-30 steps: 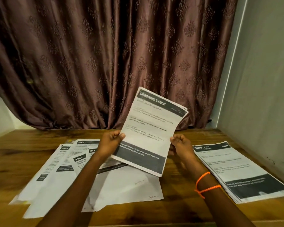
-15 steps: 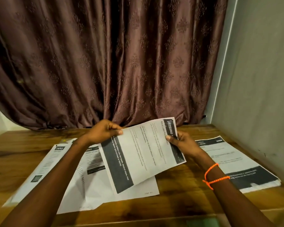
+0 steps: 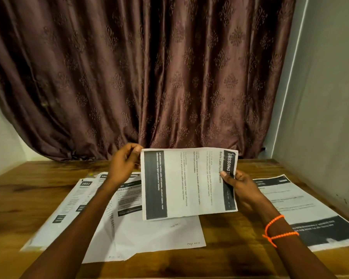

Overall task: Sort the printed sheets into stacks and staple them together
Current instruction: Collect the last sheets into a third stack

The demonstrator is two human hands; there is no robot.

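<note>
1. Both hands are holding a thin bundle of printed sheets (image 3: 189,183) above the wooden table (image 3: 230,258), turned sideways so the text is running vertically; the dark header band reading "DRESSING" is sitting at the right end, a dark footer band at the left end.
2. Left hand (image 3: 123,166) is pinching the bundle's upper left corner, thumb and fingers curled round the paper edge.
3. Right hand (image 3: 240,188) is gripping the right end, thumb pressing on the header band, fingers hidden behind the sheets. An orange bracelet (image 3: 278,228) is circling that wrist.
4. Loose sheets (image 3: 129,224) are lying fanned and overlapping on the table under and left of the bundle; numbers such as "2652" are showing on their dark header boxes, with handwritten marks near the lower corners, too small to read.
5. A separate stack (image 3: 304,208) is lying flat on the table to the right, near the grey wall (image 3: 326,97), apart from the held bundle.
6. A brown patterned curtain (image 3: 149,67) is hanging behind the table.
</note>
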